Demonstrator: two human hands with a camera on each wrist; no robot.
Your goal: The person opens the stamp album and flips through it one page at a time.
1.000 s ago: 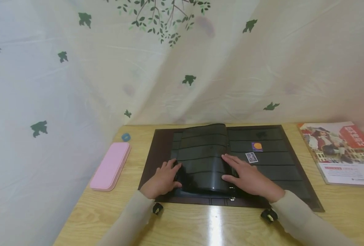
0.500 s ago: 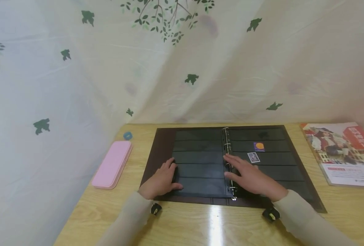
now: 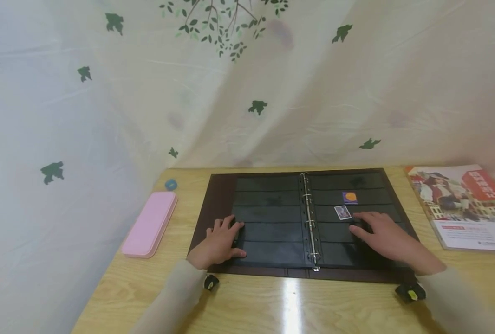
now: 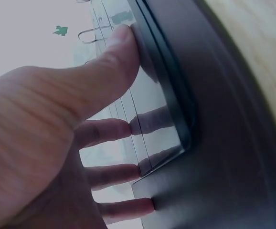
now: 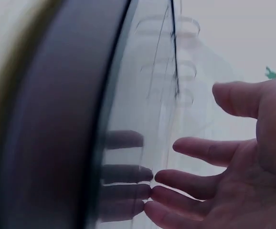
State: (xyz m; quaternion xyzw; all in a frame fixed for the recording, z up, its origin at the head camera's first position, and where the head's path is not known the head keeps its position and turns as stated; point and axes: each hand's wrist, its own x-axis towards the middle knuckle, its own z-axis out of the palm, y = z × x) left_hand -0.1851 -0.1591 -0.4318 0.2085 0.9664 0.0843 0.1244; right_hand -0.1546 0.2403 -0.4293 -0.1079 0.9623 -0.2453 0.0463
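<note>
A ring-bound stamp album (image 3: pixel 268 232) lies spread on the table, its black strip-pocket pages flat on both sides of the metal rings (image 3: pixel 310 223). On its right page are two stamps: a purple one with an orange disc (image 3: pixel 349 198), and below it a tilted white-edged one (image 3: pixel 342 212). My left hand (image 3: pixel 217 242) rests at the left page's outer edge; in the left wrist view its thumb (image 4: pixel 121 52) and fingertips touch the glossy sheet. Over the right page is my right hand (image 3: pixel 383 234), fingers extended beside the white-edged stamp; the right wrist view shows it holding nothing.
A pink case (image 3: pixel 150 225) lies left of the album, with a small blue object (image 3: pixel 171 185) behind it. To the right is an illustrated magazine (image 3: pixel 460 204). A patterned curtain (image 3: pixel 214 116) hangs behind the wooden table (image 3: pixel 256 301).
The curved black page between my hands has gone down flat on the left side, uncovering the rings. My right hand has moved rightward from the rings onto the right page. The left hand stays put.
</note>
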